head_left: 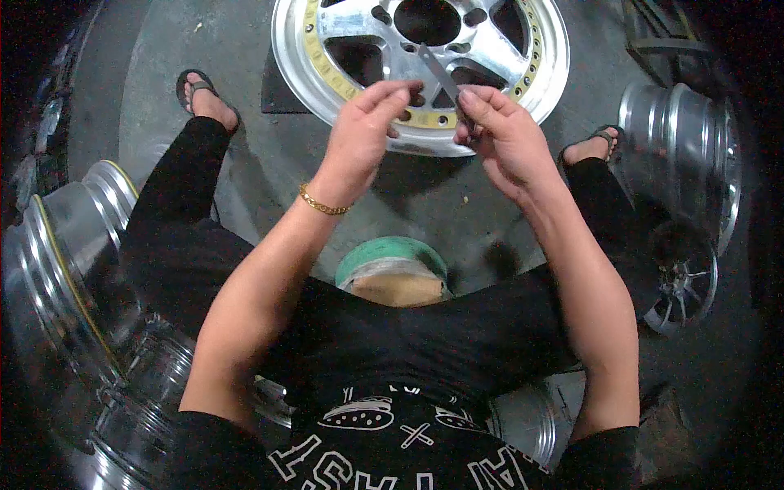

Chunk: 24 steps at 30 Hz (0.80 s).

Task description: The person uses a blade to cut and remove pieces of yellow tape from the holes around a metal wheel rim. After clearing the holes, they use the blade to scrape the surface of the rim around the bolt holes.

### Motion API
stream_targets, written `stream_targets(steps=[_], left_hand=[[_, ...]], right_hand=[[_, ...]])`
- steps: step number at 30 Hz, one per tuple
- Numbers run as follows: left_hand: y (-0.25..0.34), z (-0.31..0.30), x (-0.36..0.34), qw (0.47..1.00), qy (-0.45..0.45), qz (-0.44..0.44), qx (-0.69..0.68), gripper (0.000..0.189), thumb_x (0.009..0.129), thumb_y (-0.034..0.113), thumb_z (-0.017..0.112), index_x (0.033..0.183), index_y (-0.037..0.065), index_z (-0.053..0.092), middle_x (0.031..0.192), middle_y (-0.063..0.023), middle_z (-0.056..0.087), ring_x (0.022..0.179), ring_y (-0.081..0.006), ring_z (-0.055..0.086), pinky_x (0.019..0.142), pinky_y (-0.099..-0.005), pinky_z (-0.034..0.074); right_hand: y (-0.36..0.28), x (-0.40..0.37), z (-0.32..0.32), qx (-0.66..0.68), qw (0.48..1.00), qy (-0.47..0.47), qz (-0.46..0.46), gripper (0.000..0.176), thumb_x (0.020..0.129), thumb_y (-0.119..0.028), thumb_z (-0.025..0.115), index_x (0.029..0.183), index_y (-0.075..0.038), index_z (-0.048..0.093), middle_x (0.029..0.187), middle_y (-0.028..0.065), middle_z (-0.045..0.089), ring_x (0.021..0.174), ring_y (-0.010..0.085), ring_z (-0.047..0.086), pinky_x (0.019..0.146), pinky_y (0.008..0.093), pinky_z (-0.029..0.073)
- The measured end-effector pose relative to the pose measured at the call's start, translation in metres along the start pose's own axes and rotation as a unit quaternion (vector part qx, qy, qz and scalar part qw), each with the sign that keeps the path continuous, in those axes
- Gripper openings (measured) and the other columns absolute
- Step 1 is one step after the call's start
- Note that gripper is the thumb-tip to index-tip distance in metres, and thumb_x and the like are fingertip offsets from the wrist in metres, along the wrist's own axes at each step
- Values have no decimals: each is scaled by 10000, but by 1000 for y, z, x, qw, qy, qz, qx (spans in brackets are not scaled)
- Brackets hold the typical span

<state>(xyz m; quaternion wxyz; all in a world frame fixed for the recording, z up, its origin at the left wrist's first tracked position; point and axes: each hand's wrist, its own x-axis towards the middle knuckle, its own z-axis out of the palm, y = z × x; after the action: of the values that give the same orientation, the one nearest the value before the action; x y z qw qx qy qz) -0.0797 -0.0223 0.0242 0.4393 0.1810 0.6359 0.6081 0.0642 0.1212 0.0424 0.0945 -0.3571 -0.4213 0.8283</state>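
In the head view, my right hand (502, 135) is closed around a thin, flat grey metal blade (439, 72). Its tip points up and to the left, and any handle is hidden in my fingers. My left hand (363, 126), with a gold chain bracelet (323, 202) at the wrist, is held just left of the blade. Its fingers are curled together, with dark fingertips, and I cannot make out anything small between them. Below both hands lies a polished silver wheel rim (327, 69) with a yellowish ring of bolt holes, face up.
Silver rims stand at the left (61, 278) and right (682, 139). A darker spoked wheel (682, 282) leans at lower right. Between my legs is a round green-edged object (392, 249). My sandalled feet rest on the grey floor (278, 175) either side.
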Motion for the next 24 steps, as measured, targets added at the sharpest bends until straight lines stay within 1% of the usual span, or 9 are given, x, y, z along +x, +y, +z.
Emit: stream_targets(steps=[2, 5, 11, 13, 15, 17, 20, 22, 24], left_hand=[[-8, 0, 1, 991, -86, -34, -97, 381, 1046, 222, 550, 1389, 56, 562, 1297, -58, 636, 1090, -129, 597, 835, -298, 491], [7, 6, -4, 966, -169, -5, -197, 393, 1050, 226, 548, 1403, 55, 541, 1362, -84, 600, 1149, -157, 598, 890, -333, 507], [13, -6, 1, 951, -204, 5, -232, 250, 1044, 207, 560, 1235, 55, 613, 1348, -127, 603, 1128, -192, 619, 954, -358, 515], [19, -8, 5, 980, -123, 8, -156, 201, 1042, 209, 567, 1167, 67, 637, 1237, -109, 666, 1065, -182, 643, 904, -343, 528], [22, -14, 8, 997, -77, 25, 8, 168, 1016, 187, 598, 1105, 63, 667, 1120, -101, 711, 1025, -197, 657, 861, -343, 523], [14, -20, 12, 881, -33, 196, 429, 149, 968, 162, 641, 1058, 53, 686, 1043, -117, 712, 976, -253, 669, 847, -347, 503], [-2, -15, 7, 831, -35, 258, 492, 145, 891, 115, 680, 1026, 62, 697, 933, -110, 647, 924, -320, 614, 829, -389, 475], [-10, -13, 4, 785, -50, 302, 539, 150, 850, 95, 699, 997, 71, 695, 882, -96, 592, 907, -318, 564, 792, -425, 461], [-18, -15, 5, 789, -67, 314, 524, 152, 842, 95, 709, 992, 73, 692, 891, -96, 595, 901, -318, 564, 790, -424, 463]], right_hand=[[1, -6, 6, 75, 995, -62, 37, 243, 992, -265, 658, 1118, -57, 643, 903, -13, 600, 772, 97, 565, 780, 300, 489], [6, -8, 12, 156, 980, -120, 45, 228, 971, -234, 691, 1084, -39, 659, 925, 6, 649, 762, 108, 593, 733, 264, 514], [-7, -11, 19, 90, 985, -136, 63, 307, 971, -283, 689, 1121, -16, 681, 949, 26, 696, 818, 122, 639, 750, 272, 527], [-9, -7, 14, 18, 992, -103, 76, 332, 971, -296, 687, 1117, 2, 690, 940, 35, 710, 819, 126, 652, 744, 281, 531], [3, 10, -13, -306, 952, -5, -11, 353, 953, -291, 685, 1094, 33, 700, 894, 64, 725, 780, 134, 665, 713, 314, 541], [12, 12, -21, -396, 914, 39, -72, 291, 922, -241, 681, 1076, 3, 716, 842, 106, 727, 723, 172, 678, 691, 332, 541], [21, 10, -18, -498, 855, 77, -122, 234, 891, -200, 692, 1076, -61, 727, 869, 128, 704, 761, 262, 683, 694, 362, 543], [37, 12, -18, -588, 749, 77, -295, 176, 866, -188, 702, 1011, -91, 727, 867, 121, 654, 811, 326, 655, 695, 414, 543], [45, 12, -21, -623, 728, 54, -281, 179, 861, -178, 710, 1015, -88, 720, 897, 115, 656, 848, 323, 653, 726, 417, 540]])
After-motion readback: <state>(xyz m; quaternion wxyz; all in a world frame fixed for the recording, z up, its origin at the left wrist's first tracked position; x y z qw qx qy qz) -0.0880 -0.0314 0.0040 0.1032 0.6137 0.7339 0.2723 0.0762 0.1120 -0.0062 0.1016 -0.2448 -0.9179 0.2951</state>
